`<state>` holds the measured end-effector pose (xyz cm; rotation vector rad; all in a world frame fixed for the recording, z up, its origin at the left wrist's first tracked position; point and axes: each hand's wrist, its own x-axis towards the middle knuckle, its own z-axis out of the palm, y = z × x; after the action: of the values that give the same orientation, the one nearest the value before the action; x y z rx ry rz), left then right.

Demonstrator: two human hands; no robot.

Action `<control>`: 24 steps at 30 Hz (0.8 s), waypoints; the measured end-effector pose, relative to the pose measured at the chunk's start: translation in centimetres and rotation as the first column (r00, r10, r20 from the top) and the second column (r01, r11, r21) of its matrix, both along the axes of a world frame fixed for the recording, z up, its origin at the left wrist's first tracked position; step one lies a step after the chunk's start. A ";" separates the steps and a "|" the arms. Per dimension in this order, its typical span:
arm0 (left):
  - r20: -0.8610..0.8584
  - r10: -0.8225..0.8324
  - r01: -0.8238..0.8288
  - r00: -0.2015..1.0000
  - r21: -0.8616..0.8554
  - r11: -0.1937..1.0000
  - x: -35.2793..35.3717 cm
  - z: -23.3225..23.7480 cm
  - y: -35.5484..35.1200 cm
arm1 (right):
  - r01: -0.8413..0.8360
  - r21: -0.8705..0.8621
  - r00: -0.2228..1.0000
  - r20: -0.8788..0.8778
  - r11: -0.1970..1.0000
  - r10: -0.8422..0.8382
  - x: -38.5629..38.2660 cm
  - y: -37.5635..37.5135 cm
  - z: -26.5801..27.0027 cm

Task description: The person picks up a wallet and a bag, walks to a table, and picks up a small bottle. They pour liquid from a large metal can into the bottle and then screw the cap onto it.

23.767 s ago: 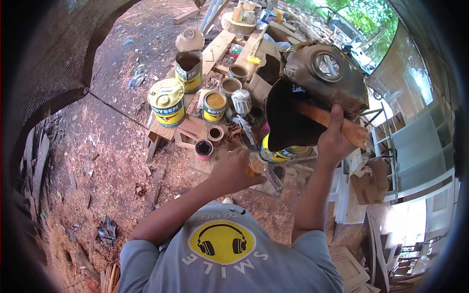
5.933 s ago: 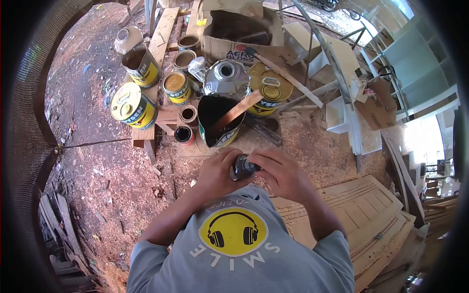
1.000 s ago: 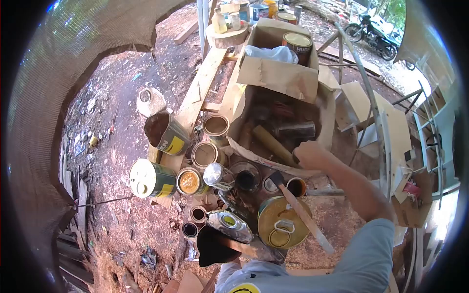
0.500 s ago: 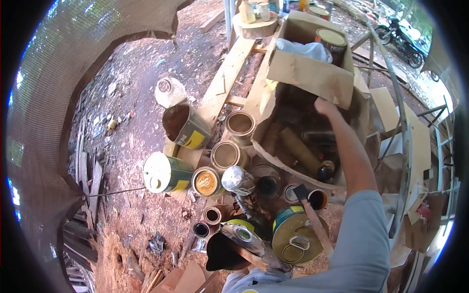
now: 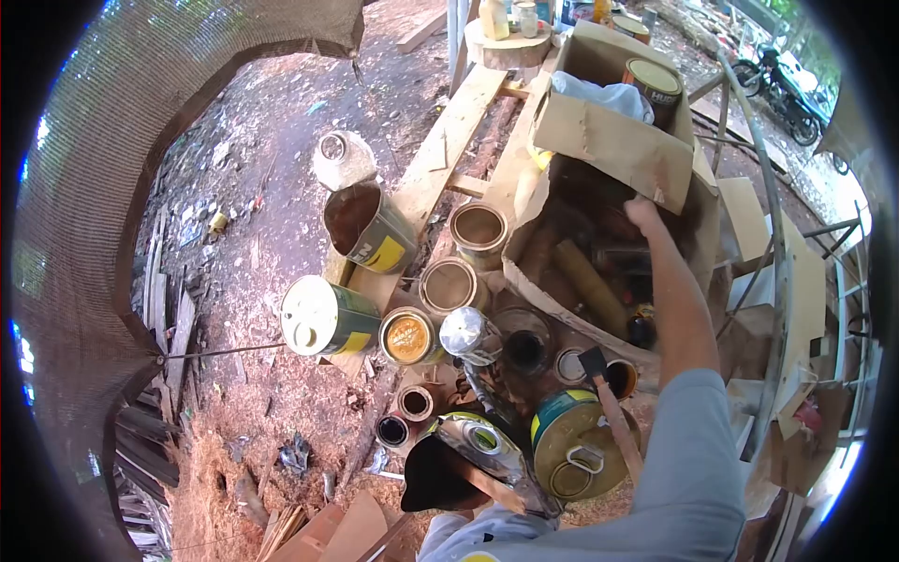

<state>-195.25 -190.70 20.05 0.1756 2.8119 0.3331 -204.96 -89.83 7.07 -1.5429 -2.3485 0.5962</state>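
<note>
My right hand (image 5: 642, 215) reaches into a large open cardboard box (image 5: 571, 328), just below its raised inner flap. Its fingers are lost in shadow, so I cannot see whether they grip anything. Inside the box lie a tan cylinder (image 5: 592, 284) and a dark round object (image 5: 642, 326). My left hand is not in view. Close to my body are a cut-open can with a dark inside (image 5: 435, 478) and a large tin with a ring handle (image 5: 585, 450). A flat brush with a wooden handle (image 5: 613, 417) leans across that tin.
Several paint cans stand left of the box, among them one with orange contents (image 5: 408, 338) and a tipped rectangular can (image 5: 370, 227). Wooden planks (image 5: 449, 155) run behind them. A metal pole (image 5: 773, 244) curves up at the right; brown netting (image 5: 70, 234) hangs at the left.
My view has shifted slightly, so the scene sits a little further right and lower. My right hand is still inside the box, in nearly the same place.
</note>
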 end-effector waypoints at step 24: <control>0.330 -0.376 0.345 0.866 0.151 0.926 -22.3 -8.0 3.7 | -0.235 -0.177 0.918 -0.362 0.956 0.159 3.3 -32.9 42.0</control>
<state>-217.52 -186.96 12.00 0.5931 2.3450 0.3566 -201.63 -122.77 49.11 -1.1634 -2.2350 1.1083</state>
